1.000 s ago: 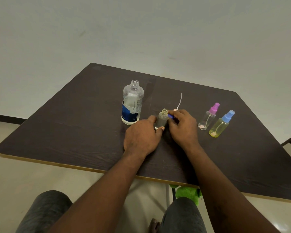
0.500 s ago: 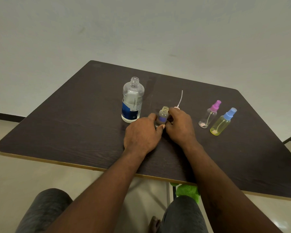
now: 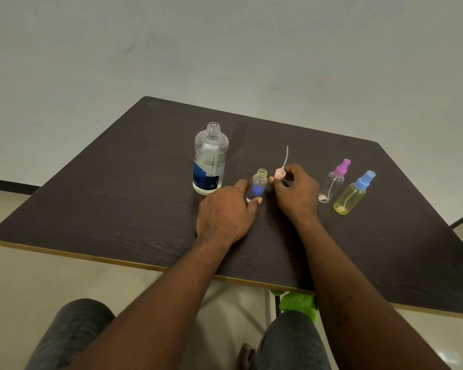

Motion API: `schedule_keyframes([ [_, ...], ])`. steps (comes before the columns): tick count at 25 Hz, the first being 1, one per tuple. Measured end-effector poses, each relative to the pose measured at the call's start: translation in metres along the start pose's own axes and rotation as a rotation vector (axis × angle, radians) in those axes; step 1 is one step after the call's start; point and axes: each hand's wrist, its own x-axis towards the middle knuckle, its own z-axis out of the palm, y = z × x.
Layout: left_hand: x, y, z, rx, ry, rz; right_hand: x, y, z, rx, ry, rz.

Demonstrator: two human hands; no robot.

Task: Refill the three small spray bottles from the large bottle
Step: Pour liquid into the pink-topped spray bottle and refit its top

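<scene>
**Both hands at the uncapped small bottle**

The left hand (image 3: 225, 212) rests on the dark wood-grain counter (image 3: 118, 196) with its thumb and forefinger curled round the small open bottle (image 3: 259, 184), which stands upright at the hand's fingertips. The bottle's neck is bare and its threaded mouth is uncovered. A blue-violet patch shows through its clear wall; what it is cannot be told.

Just beside that hand, on its thumb side, the right hand (image 3: 296, 193) pinches the pink spray head (image 3: 280, 174) between thumb and fingertips, the other fingers folded in. The spray head sits close to the small bottle's shoulder but off its neck. Its thin white dip tube (image 3: 286, 156) juts out beyond the fingertips, pointing away from the person.

The large bottle (image 3: 210, 158) stands upright on the counter just past the left hand's knuckles, on the outer side of that hand. It has no cap, carries a blue and white label, and holds clear liquid.

To the outer side of the right hand, near but apart from it, the pink-capped spray bottle (image 3: 334, 182) and the blue-capped spray bottle (image 3: 354, 194) stand side by side. The pink-capped one is clear and closer to the hand. The blue-capped one is yellow-tinted.

Below the right forearm, under the counter's edge, a green object (image 3: 298, 303) shows.
</scene>
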Motion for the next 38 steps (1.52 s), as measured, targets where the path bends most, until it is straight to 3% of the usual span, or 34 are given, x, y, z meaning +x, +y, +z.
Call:
schedule_keyframes([
  [2,0.0,0.0,0.0,0.002,0.002,0.002,-0.007,-0.001,-0.005,0.183,0.068,0.017],
  [5,0.0,0.001,-0.001,0.017,-0.003,0.003,-0.013,-0.003,-0.013,0.403,-0.005,0.008],
  [9,-0.001,0.001,-0.002,0.004,-0.006,0.011,-0.024,-0.015,-0.027,0.512,-0.057,-0.073],
  [13,0.0,0.0,-0.001,0.003,-0.004,0.005,-0.027,-0.025,-0.043,0.587,0.069,-0.092],
  [17,-0.001,0.0,-0.002,-0.004,-0.013,-0.001,-0.013,-0.029,-0.063,0.497,0.164,-0.09],
  [23,-0.001,0.0,-0.002,-0.014,-0.023,0.001,-0.002,-0.039,-0.078,0.259,0.179,-0.263],
  [29,-0.001,0.001,-0.003,-0.023,-0.022,-0.005,0.002,-0.049,-0.079,0.238,0.267,-0.291],
  [33,-0.001,0.002,-0.003,-0.012,-0.022,0.005,0.003,-0.057,-0.075,0.077,0.111,-0.398],
  [38,-0.003,0.002,-0.004,-0.011,-0.014,0.005,-0.008,-0.072,-0.04,0.1,-0.148,-0.405],
])
